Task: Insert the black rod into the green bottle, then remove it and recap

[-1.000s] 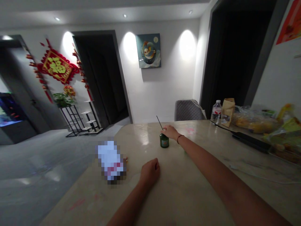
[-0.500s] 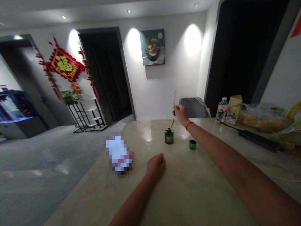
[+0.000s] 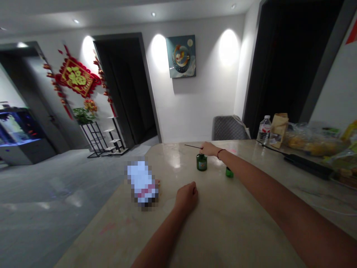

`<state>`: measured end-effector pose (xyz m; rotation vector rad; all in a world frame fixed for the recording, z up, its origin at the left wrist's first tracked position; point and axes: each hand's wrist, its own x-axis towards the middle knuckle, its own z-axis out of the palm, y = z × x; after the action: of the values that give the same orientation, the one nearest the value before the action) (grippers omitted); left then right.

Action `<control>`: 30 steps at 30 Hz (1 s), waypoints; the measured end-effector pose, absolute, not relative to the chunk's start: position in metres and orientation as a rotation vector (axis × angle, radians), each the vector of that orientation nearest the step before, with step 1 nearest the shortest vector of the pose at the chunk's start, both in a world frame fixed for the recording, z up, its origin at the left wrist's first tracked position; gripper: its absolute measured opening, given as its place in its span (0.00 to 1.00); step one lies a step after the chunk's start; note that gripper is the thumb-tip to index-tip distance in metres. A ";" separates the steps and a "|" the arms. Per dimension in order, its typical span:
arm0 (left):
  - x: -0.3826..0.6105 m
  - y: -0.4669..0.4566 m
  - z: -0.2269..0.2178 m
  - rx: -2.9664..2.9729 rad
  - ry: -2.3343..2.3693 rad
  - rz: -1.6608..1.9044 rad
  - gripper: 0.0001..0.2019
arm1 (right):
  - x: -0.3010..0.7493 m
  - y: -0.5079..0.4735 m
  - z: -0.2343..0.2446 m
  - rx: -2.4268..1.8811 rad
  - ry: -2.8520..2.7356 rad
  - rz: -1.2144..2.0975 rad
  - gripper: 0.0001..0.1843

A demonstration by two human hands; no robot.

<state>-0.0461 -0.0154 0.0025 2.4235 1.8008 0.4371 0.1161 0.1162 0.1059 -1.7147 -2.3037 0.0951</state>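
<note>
From where I sit, the cream marbled tabletop (image 3: 237, 223) looks like polished stone, glossy enough to throw back the ceiling lights. The dark green bottle (image 3: 201, 163) has a shiny, glass-like body, and the small green cap (image 3: 229, 172) looks smooth and glossy too. The thin black stick (image 3: 193, 146) looks matt, though I can't make out its material. Farther along, I see a clear plastic water bottle (image 3: 264, 131), a matt brown paper bag (image 3: 279, 129) and a crinkled, shiny clear plastic bag (image 3: 312, 143). The grey chair (image 3: 228, 128) has a matt, quilted covering, and the grey floor (image 3: 55, 178) shows a soft sheen.
</note>
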 end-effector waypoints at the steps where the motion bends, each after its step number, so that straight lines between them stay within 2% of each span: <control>1: -0.046 -0.016 0.003 2.417 1.804 0.423 0.06 | 0.116 0.117 0.106 -1.721 -2.320 0.090 0.13; 14: -0.046 -0.016 0.002 2.433 1.783 0.454 0.08 | 0.119 0.124 0.109 -1.824 -2.362 0.016 0.14; 30: -0.043 -0.018 0.007 2.393 1.809 0.394 0.11 | 0.100 0.128 0.116 -1.975 -2.257 -0.022 0.24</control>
<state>-0.0430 -0.0177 0.0067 2.3925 1.8087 0.3942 0.1001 0.1278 0.1161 -1.9749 -2.2567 -0.0223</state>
